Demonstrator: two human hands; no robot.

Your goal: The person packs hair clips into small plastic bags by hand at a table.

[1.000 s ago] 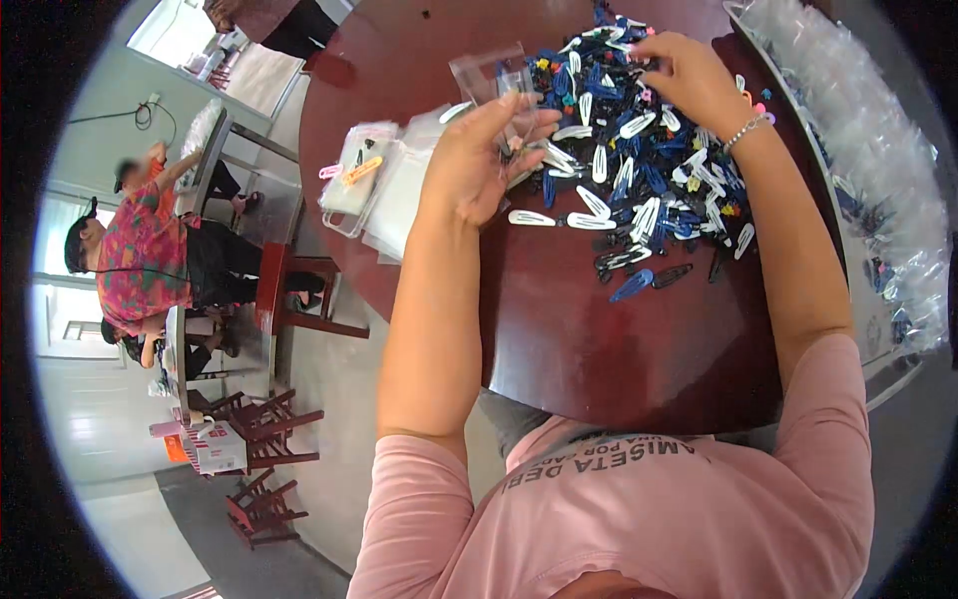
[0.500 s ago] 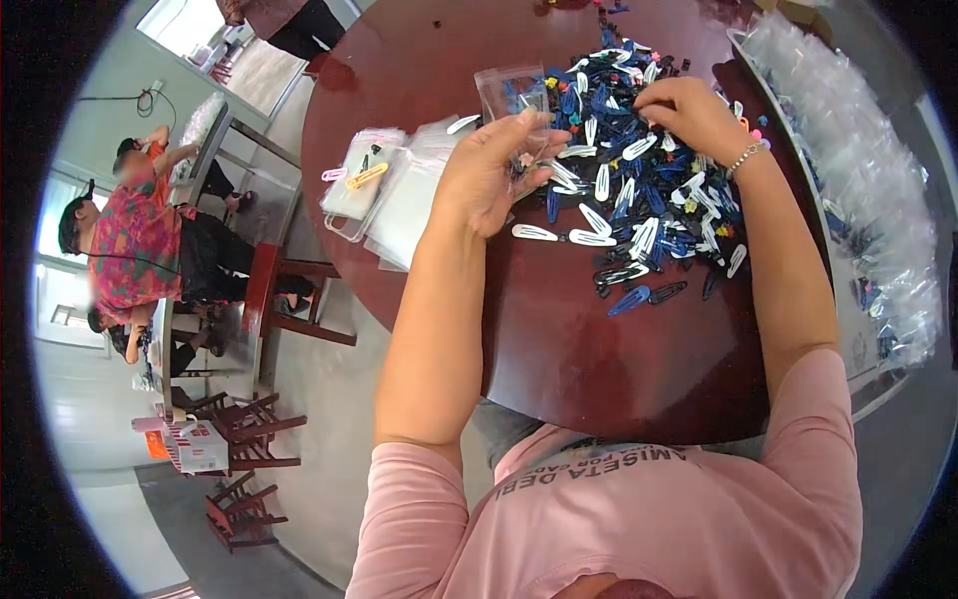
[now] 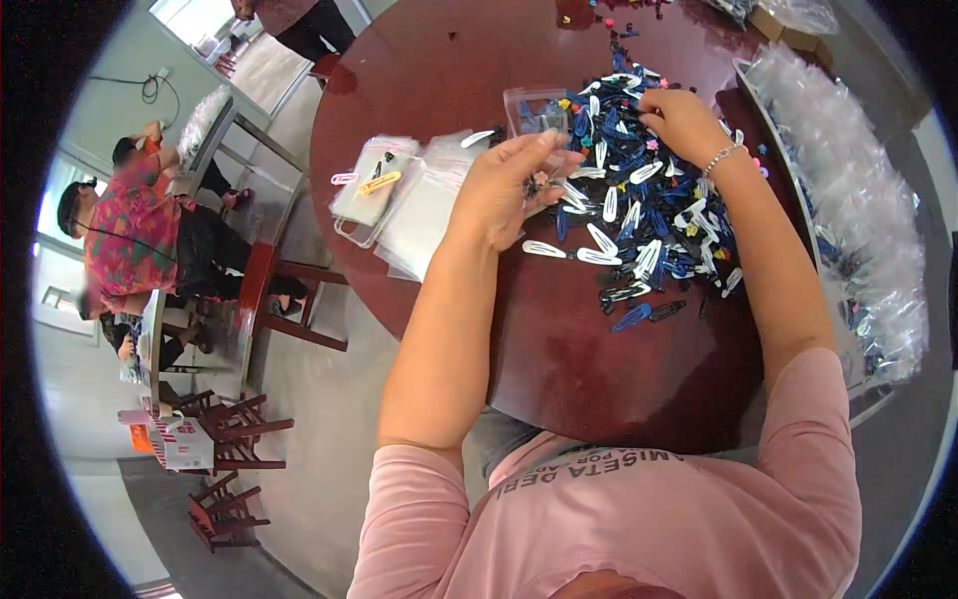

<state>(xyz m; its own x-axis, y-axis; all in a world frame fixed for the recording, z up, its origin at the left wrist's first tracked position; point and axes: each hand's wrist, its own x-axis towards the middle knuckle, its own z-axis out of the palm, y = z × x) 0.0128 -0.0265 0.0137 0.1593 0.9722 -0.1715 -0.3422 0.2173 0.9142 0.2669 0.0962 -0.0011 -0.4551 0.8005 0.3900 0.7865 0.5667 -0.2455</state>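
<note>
My left hand [image 3: 504, 190] pinches a small clear zip bag [image 3: 539, 108] between thumb and fingers, with a small flower-shaped piece [image 3: 541, 179] showing by the fingertips. On the round table lies a heap of white, blue and black snap hair clips [image 3: 644, 215], mixed with small coloured pieces. Over the far right part of that heap is my right hand [image 3: 687, 128], its fingers curled down into the clips; what they grip, if anything, is hidden. Left of my left hand lie flat stacks of clear bags [image 3: 424, 215], with a yellow clip [image 3: 380, 183] and a pink clip [image 3: 343, 179] on one.
A long tray [image 3: 813, 235] heaped with filled clear bags [image 3: 848, 190] runs along the right side of the dark red table [image 3: 609, 374]. A cardboard box [image 3: 783, 30] stands at the far right. Other people [image 3: 135, 235] work at tables on the left, near wooden chairs [image 3: 244, 429].
The whole view has shifted slightly. My right hand has moved a little left over the clips, its fingers still curled. My left hand keeps hold of the bag.
</note>
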